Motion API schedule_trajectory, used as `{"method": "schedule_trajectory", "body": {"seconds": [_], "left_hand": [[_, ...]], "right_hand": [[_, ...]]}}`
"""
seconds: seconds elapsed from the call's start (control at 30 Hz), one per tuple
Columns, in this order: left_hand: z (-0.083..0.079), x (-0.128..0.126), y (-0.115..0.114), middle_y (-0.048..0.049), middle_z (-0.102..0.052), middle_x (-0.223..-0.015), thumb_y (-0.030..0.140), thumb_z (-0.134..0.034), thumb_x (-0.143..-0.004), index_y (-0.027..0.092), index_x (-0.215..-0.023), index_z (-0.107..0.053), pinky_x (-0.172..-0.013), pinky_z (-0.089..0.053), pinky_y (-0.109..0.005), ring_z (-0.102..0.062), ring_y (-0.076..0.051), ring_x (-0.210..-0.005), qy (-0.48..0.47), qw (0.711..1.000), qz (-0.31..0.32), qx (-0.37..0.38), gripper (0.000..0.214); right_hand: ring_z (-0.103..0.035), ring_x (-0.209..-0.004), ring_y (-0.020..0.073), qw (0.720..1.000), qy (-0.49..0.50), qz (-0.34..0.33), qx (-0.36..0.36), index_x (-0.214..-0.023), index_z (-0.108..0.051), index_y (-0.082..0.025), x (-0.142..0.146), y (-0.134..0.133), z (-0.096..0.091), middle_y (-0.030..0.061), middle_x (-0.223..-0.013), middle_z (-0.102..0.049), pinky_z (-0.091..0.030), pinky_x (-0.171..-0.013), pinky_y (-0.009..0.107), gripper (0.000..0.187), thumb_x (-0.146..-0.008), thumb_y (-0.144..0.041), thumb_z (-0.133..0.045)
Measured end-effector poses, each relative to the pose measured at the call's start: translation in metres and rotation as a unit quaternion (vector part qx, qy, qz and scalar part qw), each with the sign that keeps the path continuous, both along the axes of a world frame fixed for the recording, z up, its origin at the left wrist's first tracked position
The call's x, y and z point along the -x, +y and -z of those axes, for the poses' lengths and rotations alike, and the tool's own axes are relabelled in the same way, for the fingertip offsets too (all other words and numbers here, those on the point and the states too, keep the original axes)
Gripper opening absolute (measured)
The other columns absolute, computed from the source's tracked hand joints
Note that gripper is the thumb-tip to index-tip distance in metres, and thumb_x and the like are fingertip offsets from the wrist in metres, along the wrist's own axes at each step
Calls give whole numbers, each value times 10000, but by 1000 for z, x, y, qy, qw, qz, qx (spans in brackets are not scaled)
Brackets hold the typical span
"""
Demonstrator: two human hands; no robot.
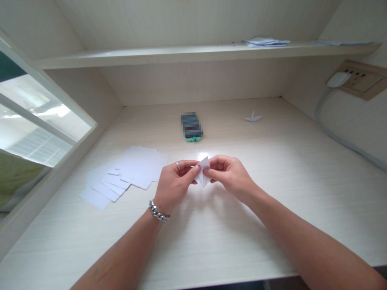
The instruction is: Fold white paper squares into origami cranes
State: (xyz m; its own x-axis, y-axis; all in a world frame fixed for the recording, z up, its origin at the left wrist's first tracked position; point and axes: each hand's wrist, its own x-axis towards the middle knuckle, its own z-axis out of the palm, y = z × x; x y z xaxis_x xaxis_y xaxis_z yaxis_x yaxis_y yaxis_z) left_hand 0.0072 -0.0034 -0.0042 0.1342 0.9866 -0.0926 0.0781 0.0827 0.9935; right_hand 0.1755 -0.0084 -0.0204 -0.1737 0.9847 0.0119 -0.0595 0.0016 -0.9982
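Between my hands, just over the desk, is a small white folded paper, kite-shaped with its upper tip pointing away from me. My left hand pinches its left side, the thumb lying on the front; a ring and a chain bracelet are on this arm. My right hand is closed on the right side, its thumb pressed near the middle of the folds. The fingertips behind the paper are partly hidden. Fanned out left of my left hand lie several loose white paper sheets.
A folded paper crane stands at the back right of the desk. Behind my hands lies a blurred dark object with a green end. The shelf above holds a paper stack. A cable runs from the right wall's socket.
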Motion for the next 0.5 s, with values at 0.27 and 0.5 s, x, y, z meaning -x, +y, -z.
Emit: {"method": "schedule_trajectory", "body": {"seconds": [0.27, 0.5], "left_hand": [[-1, -1, -2, -16, -680, -640, 264, -774, -701, 104, -978, -704, -536, -507, -218, -615, -120, -579, 31, 999, -7, -23, 328], [4, -2, -2, 20, -633, -626, 246, -760, -712, 123, -1106, -642, -612, -555, -270, -655, -149, -625, 2, 999, 41, 6, 429]], "right_hand": [[-668, -761, 180, 999, 38, -16, 17, -878, -698, -164, 0, -1, 2, 57, -834, -709, -533, -647, 297, 255, -737, -368, -761], [-683, -695, 195, 995, 97, 28, 11, -837, -683, -152, 2, 1, 5, 48, -772, -715, -560, -653, 348, 248, -686, -308, -805]]}}
